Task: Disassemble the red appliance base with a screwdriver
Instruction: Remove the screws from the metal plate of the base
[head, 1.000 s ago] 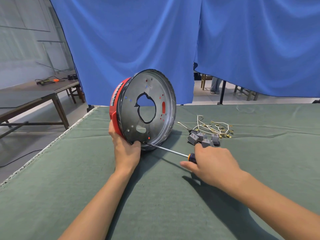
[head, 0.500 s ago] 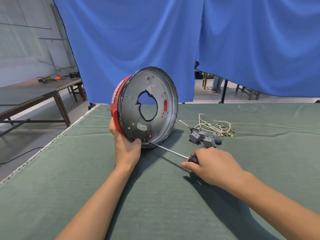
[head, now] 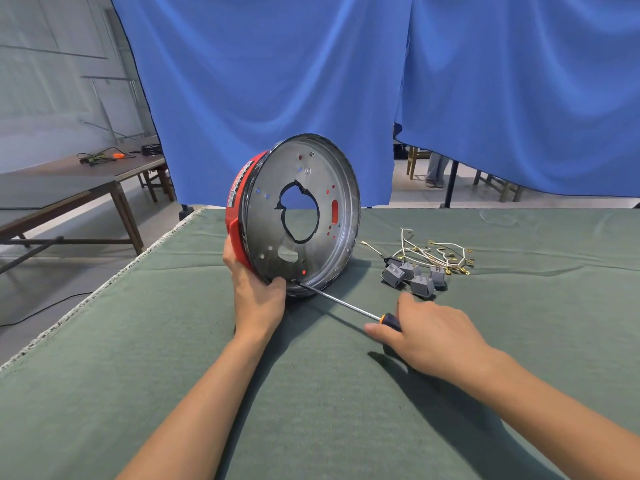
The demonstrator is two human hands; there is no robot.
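We see blue curtains (head: 277, 81) hanging behind a table (head: 104, 393) covered in green felt, and a brown wooden bench (head: 69, 188) off to the left carrying cables. The red appliance base (head: 294, 216) stands on its edge near the middle of the table, its grey metal underside with a large central hole turned toward us. A label (head: 239, 183) with white writing sits on the red rim, too small to read. Our left hand (head: 258, 296) grips the base's lower edge. Our right hand (head: 433, 337) curls round the handle of the screwdriver (head: 341, 301), whose tip touches the base's lower rim. Grey plugs (head: 412, 275) and white wires (head: 433, 252) lie just to the right.
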